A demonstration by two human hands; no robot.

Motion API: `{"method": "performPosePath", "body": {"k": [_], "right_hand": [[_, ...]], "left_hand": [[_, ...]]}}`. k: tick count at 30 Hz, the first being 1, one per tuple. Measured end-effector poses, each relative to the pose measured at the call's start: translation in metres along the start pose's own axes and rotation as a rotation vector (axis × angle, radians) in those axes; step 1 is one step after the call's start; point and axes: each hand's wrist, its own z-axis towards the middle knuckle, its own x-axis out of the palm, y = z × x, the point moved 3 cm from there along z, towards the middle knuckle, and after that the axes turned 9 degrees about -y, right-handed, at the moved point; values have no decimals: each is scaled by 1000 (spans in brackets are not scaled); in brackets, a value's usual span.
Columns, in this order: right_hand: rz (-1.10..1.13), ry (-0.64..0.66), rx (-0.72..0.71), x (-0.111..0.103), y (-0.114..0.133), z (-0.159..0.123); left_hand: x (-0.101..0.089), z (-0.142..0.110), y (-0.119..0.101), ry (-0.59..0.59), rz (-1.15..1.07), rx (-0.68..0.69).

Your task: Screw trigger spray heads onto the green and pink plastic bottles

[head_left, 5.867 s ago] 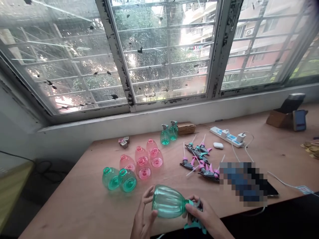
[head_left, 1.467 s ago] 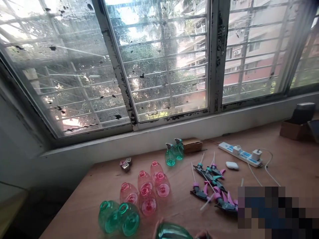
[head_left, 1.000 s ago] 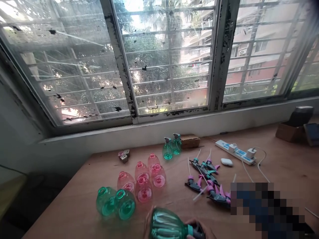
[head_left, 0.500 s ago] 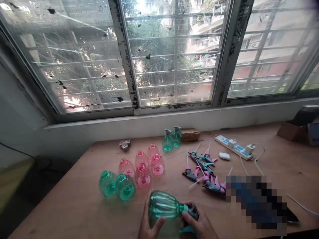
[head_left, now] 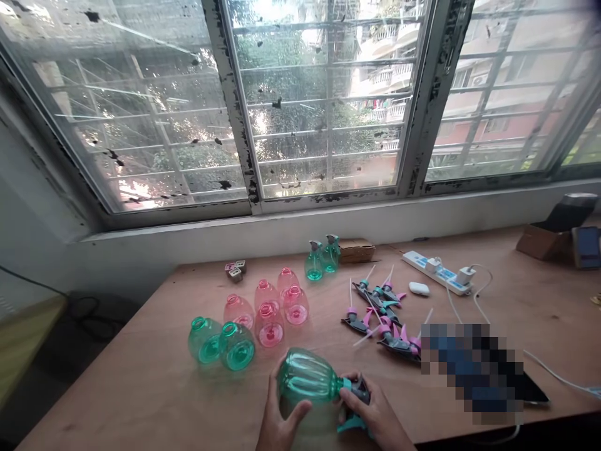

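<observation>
Head camera: here's the green spray bottle [head_left: 308,377], sideways over the wooden table [head_left: 154,407], presumably so the left hand [head_left: 280,419] can steady it while the right hand [head_left: 372,410] controls the sprayer end. Left fingers spread, cupping it; right fingers pinch its gray trigger sprayer [head_left: 360,391] by the teal collar [head_left: 346,383].

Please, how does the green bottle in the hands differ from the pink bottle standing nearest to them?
Pose: the green bottle is held sideways between the left hand and right hand; the pink bottle stands upright on the table. Top: the green bottle has a trigger sprayer at its neck; the pink bottle's neck is open. Both are translucent and narrow toward the neck.
</observation>
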Motion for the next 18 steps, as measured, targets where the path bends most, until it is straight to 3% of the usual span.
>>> {"method": "performPosePath", "body": {"k": [2,6,13,18], "right_hand": [[5,-12,-2,0,0,1],[43,-46,-4,-2,-1,2],[28,-45,-32,-4,-7,5],[38,-90,-47,-4,-3,5]], "left_hand": [[-1,1,-3,20,18,-25],[-2,2,-12,8,89,75],[0,1,-8,-75,-167,-15],[0,5,-18,-6,-150,63]]}}
